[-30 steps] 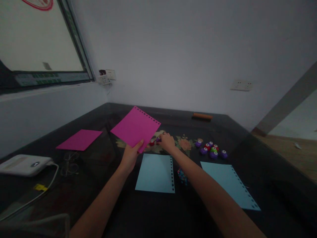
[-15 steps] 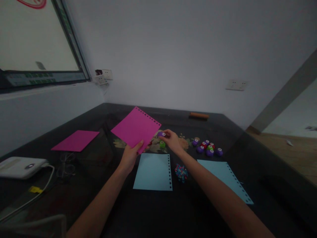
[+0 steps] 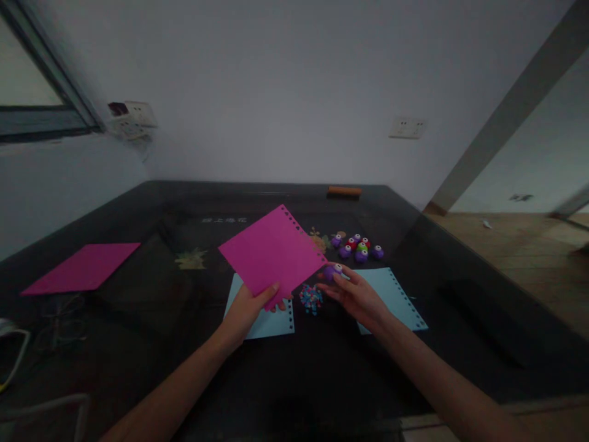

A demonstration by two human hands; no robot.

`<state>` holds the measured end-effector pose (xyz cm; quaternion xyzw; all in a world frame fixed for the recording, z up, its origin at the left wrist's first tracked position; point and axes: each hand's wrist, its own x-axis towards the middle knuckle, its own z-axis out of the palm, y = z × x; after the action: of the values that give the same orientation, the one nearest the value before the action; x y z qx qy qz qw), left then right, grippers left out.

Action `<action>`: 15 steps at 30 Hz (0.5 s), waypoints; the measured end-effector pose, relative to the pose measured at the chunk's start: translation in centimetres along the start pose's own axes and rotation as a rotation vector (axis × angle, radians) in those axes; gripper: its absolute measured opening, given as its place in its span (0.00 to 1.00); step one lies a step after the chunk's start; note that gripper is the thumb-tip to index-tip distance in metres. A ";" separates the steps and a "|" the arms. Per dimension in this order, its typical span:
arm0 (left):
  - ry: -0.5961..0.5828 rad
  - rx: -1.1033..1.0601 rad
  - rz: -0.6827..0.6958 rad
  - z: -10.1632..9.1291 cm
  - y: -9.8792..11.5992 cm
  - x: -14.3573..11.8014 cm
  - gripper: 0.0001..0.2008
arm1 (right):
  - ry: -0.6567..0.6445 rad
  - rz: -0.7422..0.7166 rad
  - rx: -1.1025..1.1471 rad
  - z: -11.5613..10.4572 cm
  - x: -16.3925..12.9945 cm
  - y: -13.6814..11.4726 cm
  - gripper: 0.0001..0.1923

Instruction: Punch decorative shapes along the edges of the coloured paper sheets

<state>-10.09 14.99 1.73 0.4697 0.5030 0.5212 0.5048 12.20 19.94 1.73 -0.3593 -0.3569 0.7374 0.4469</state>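
Note:
Between thumb and fingers, my left hand (image 3: 251, 310) grips the lower corner of a pink sheet of paper (image 3: 276, 252) with punched holes along one edge, holding it tilted above the table. At that sheet's right corner, my right hand (image 3: 356, 294) pinches a small purple toy with a big white eye (image 3: 331, 272). Partly covered by the pink sheet lies a light blue sheet (image 3: 269, 325). A spiky multicoloured ball (image 3: 311, 298) sits just left of my right fingers. Under my right hand and wrist is another light blue sheet (image 3: 386, 288).
Several purple, red and green eyed toys (image 3: 361, 255) cluster beyond my right hand. A second pink sheet (image 3: 85, 267) lies at the left of the dark table (image 3: 151, 344). A brown cylinder (image 3: 344, 191) rests by the wall. White cable (image 3: 21, 350) shows at the left edge.
My view has turned to the right. My right hand has brought the purple toy nearer to me, below the pink sheet's right corner. The green toy by the sheet is now out of sight.

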 end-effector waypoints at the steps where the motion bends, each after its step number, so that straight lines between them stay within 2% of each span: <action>1: -0.014 0.021 -0.003 0.4 0.0 -0.3 0.12 | 0.006 0.013 0.036 -0.1 -0.3 0.0 0.20; 6: 0.042 0.052 -0.056 1.9 -0.4 -1.3 0.15 | 0.006 0.047 0.126 -0.4 -0.5 0.5 0.27; 10: 0.007 0.079 -0.141 2.4 -0.7 -1.5 0.17 | 0.032 0.066 0.078 -0.5 -0.7 1.2 0.25; 15: 0.000 0.137 -0.175 2.4 0.2 -1.3 0.17 | 0.082 0.064 0.019 -0.1 -1.1 1.5 0.24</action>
<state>-7.69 13.78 2.05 0.4574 0.5764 0.4394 0.5152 12.03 18.43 0.69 -0.3965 -0.3195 0.7393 0.4407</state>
